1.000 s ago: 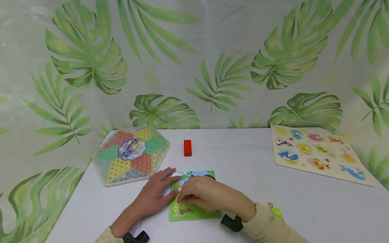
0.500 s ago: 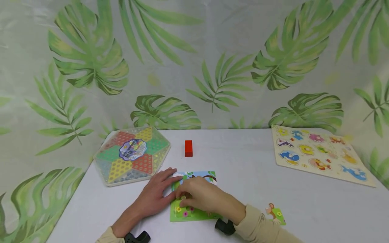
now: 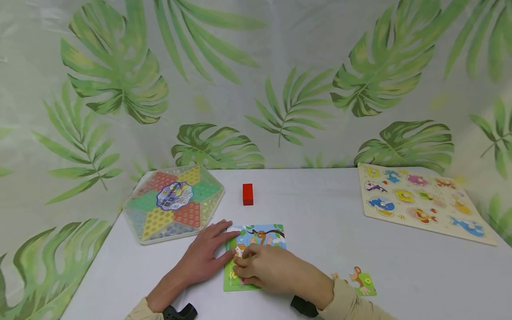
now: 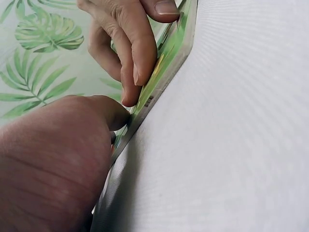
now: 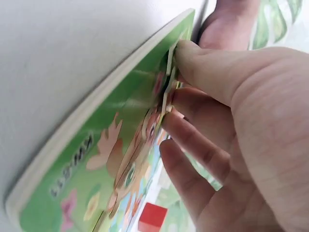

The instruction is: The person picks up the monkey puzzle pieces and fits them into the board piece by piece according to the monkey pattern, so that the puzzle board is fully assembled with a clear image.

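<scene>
A flat jigsaw puzzle board [image 3: 242,288] with a green meadow and a blue sky lies on the white table. My left hand [image 3: 205,253] rests along its left edge, fingers extended, with the thumb on the border. Over the lower left part of the picture, my right hand [image 3: 276,269] pinches a puzzle piece [image 5: 170,72] between thumb and fingers. In the right wrist view that piece stands slightly raised from the board, its edge showing beside the thumb. To the right lies a loose monkey puzzle piece [image 3: 366,283]; another piece [image 3: 337,276] is partly hidden behind the right sleeve.
A red block [image 3: 248,194] stands behind the puzzle. At the back left lies a hexagonal Chinese checkers board [image 3: 160,222] in a clear case. A wooden sea-animal peg puzzle [image 3: 428,204] lies at the back right. Behind the table hangs a leaf-patterned cloth [image 3: 304,146].
My right hand brought the puzzle piece down onto the lower left area and shifted slightly, its fingers spreading over it. The loose pieces on the right became more visible. My left hand stayed put.
</scene>
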Demonstrator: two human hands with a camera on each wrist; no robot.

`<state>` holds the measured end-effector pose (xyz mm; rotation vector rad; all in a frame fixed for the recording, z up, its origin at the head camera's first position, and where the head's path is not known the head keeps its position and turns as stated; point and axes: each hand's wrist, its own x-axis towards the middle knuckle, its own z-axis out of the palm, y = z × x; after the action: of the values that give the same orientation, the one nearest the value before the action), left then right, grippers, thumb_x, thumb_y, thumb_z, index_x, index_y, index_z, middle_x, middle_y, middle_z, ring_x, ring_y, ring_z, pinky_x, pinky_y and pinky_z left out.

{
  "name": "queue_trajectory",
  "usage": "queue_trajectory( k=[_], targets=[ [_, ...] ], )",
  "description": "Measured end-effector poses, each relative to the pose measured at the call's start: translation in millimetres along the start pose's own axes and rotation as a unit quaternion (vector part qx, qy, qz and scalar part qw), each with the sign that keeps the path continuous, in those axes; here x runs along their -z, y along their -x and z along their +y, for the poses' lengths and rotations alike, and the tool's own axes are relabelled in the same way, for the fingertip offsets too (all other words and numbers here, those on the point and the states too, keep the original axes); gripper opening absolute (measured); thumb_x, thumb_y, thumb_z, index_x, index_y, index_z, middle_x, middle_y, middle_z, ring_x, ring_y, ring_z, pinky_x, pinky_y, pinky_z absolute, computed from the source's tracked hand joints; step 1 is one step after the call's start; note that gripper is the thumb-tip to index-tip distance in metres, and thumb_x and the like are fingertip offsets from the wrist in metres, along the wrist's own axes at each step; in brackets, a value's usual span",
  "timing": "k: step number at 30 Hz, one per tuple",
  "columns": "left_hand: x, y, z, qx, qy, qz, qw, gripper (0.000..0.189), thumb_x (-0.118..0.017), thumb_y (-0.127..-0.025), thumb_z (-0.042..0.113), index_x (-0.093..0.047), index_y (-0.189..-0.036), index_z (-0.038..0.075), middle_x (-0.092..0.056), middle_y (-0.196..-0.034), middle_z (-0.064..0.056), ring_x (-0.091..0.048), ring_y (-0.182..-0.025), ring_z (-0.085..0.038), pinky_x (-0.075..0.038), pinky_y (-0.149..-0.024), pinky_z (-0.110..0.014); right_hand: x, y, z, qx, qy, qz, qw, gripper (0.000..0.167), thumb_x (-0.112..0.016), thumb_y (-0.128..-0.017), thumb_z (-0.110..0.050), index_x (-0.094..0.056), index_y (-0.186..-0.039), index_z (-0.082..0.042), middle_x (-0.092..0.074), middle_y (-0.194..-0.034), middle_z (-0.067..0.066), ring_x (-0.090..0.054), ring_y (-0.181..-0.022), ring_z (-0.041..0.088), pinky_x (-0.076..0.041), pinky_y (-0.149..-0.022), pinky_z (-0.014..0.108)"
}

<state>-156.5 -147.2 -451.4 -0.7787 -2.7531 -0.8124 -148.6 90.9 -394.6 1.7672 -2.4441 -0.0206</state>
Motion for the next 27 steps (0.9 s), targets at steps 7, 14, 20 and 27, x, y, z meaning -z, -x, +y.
queue_trajectory(
  k=[7,14,20,27],
  targets=[
    [-1.2,1.9,-1.3,0.002,0.006,0.003,1.0000,0.044,-0.074,-0.094,0.027,-0.067,-0.137,0.019,-0.054,-0.153,-0.010,-0.045,-0.146,-0.034,-0.033,-0.121,-0.058,-0.9,-0.7,-4.4,0.015,0.004,-0.010,0.9998,0.025,-0.063,-0.103,-0.028,-0.071,-0.127,-0.021,-0.068,-0.136,-0.004,-0.064,-0.116,0.012,-0.048,-0.100,0.022],
    [-1.8,1.2,-0.7,0.008,0.011,-0.010,0.9999,0.043,-0.072,-0.095,0.027,-0.067,-0.138,0.020,-0.053,-0.154,-0.009,-0.043,-0.148,-0.034,-0.032,-0.122,-0.058,1.5,3.5,-4.3,-0.005,-0.060,-0.025,0.9979,0.027,-0.064,-0.103,-0.023,-0.069,-0.129,-0.020,-0.065,-0.141,-0.002,-0.059,-0.101,0.010,-0.045,-0.086,0.015],
    [-0.8,1.4,-0.9,0.001,0.006,0.001,1.0000,0.042,-0.072,-0.095,0.025,-0.067,-0.137,0.019,-0.054,-0.153,-0.010,-0.044,-0.147,-0.035,-0.033,-0.121,-0.058,-2.4,2.4,-3.6,0.004,-0.044,-0.011,0.9990,0.025,-0.063,-0.103,-0.028,-0.069,-0.127,-0.021,-0.066,-0.140,-0.003,-0.056,-0.095,0.009,-0.042,-0.084,0.014],
    [-0.1,1.1,-0.6,0.006,0.010,-0.009,0.9999,0.040,-0.069,-0.097,0.019,-0.067,-0.137,0.018,-0.053,-0.153,-0.011,-0.044,-0.147,-0.035,-0.033,-0.121,-0.059,-5.4,7.6,-7.3,-0.018,-0.024,0.001,0.9996,0.032,-0.059,-0.106,-0.031,-0.068,-0.136,-0.025,-0.058,-0.150,0.002,-0.057,-0.110,0.012,-0.048,-0.092,0.018]
  ],
)
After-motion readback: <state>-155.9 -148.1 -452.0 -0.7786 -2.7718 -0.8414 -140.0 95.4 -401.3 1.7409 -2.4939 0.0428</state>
